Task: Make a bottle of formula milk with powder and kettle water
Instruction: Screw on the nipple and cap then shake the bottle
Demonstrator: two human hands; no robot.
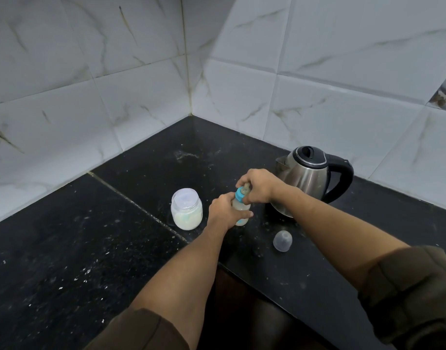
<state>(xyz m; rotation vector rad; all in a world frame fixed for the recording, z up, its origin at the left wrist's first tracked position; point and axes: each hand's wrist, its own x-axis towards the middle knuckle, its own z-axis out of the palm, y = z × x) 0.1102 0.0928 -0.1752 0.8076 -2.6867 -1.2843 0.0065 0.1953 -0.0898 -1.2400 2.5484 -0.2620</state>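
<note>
A small baby bottle (238,205) with a blue collar (239,194) stands on the black counter (90,248). My left hand (223,210) grips its clear body, which holds a pale liquid. My right hand (258,186) is curled over the top, fingers around the teat and collar. A glass jar of white powder (186,209) with its lid on stands just left of the bottle. The steel kettle (305,178) with a black handle and closed lid sits right behind my right hand. The bottle's clear dome cap (282,240) lies on the counter to the right.
White marbled tile walls (141,72) meet in a corner behind the counter. White specks of powder are scattered over the black counter. The counter's front edge drops away between my forearms into a dark gap (242,311).
</note>
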